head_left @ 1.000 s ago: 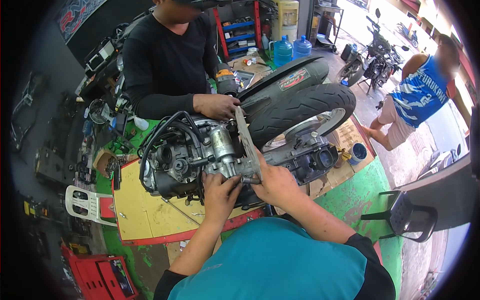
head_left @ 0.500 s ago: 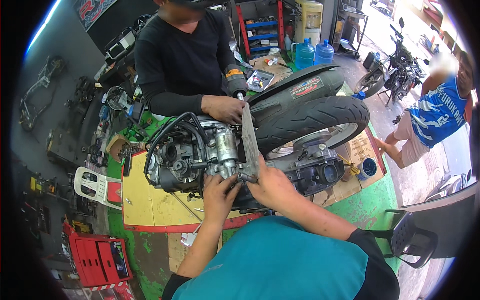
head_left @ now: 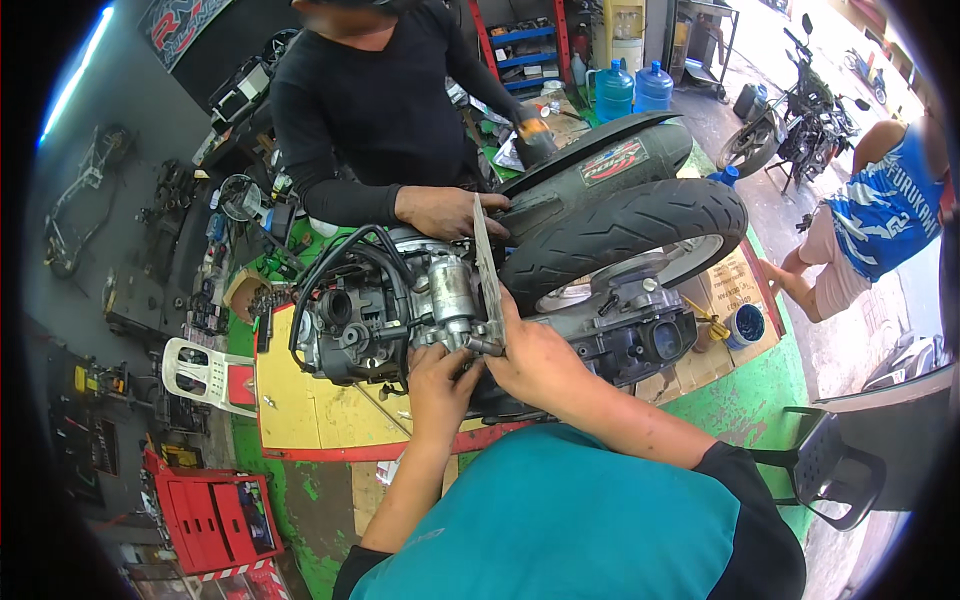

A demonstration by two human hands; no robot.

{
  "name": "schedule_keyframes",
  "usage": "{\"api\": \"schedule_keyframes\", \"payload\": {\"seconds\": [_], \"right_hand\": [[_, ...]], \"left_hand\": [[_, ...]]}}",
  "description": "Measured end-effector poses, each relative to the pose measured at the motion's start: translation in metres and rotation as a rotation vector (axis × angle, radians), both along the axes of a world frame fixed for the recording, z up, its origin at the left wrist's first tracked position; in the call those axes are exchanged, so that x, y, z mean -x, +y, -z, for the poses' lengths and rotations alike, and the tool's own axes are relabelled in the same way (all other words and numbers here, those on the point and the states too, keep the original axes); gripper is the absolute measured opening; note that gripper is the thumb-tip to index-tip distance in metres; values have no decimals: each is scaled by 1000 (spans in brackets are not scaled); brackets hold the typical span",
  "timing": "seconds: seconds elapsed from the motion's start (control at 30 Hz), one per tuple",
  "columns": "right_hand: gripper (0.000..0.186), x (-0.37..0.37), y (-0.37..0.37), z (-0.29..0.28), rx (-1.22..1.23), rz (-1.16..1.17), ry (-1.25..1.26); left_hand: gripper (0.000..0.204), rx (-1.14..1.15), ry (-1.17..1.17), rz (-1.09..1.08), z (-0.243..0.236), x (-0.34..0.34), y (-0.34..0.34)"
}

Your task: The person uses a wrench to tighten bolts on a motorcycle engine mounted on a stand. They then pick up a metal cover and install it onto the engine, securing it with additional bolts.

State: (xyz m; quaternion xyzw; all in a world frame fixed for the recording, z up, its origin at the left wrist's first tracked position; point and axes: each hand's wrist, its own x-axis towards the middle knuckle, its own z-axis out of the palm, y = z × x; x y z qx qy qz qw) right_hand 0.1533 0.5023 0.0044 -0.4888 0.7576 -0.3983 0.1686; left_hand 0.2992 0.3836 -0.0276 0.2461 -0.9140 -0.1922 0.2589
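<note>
The left hand [head_left: 437, 378], fingers bent and close together, touches the near side of the black-and-grey metal engine [head_left: 350, 330] at the middle of the red-edged yellow table [head_left: 300, 425]; if it clamps something, I cannot tell. The right hand [head_left: 530, 362], partly curled, touches a short dark metal tube [head_left: 486, 347] and a flat grey plate [head_left: 487, 265]; its grip is hidden. Yellow surface shows toward the table's left edge; near the right edge, a round tub [head_left: 746, 326] stands on brown cardboard [head_left: 727, 287].
</note>
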Motion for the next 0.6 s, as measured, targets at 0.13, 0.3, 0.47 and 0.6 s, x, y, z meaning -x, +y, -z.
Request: {"api": "schedule_keyframes", "payload": {"seconds": [0.13, 0.3, 0.47, 0.6], "right_hand": [[90, 2, -1, -3, 9, -24, 16], [92, 5, -2, -7, -22, -47, 9], [95, 6, 6, -8, -68, -68, -33], [102, 17, 29, -46, -75, 15, -52]], "left_hand": [[20, 3, -17, -24, -1, 1, 1], [20, 3, -69, -37, 1, 1, 2], [24, 3, -6, -44, 0, 2, 7], [29, 35, 57, -39, 3, 1, 7]]}}
